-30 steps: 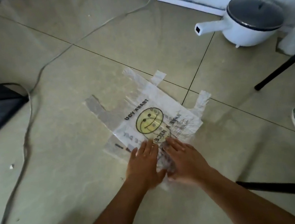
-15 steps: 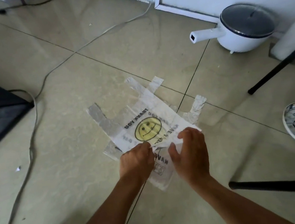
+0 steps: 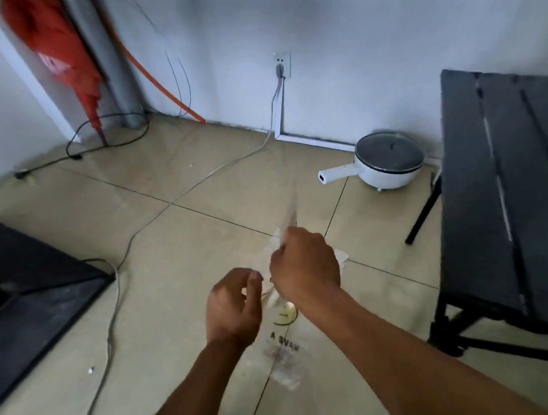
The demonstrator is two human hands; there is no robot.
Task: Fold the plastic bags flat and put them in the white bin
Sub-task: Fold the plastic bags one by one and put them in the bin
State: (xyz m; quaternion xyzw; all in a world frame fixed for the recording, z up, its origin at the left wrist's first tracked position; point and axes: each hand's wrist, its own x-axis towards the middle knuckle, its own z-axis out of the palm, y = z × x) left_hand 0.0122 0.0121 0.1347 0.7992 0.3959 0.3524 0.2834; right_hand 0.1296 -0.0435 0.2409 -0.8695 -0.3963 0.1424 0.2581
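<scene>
Tiled floor (image 3: 176,264), bag (image 3: 285,352) now lifted off it: right hand (image 3: 304,265) clenches its top; left hand (image 3: 233,305) curled alongside, grasp unclear.

Grips thin, translucent, crinkled plastic: a bag (image 3: 285,354) hanging below the right hand (image 3: 304,265). Beneath the grip, smooth floor tiles (image 3: 181,253) with a faint sheen. Beyond it, a glossy white pot (image 3: 389,177) with a dark matt lid; to its right, a matt black slatted table (image 3: 523,194).
</scene>
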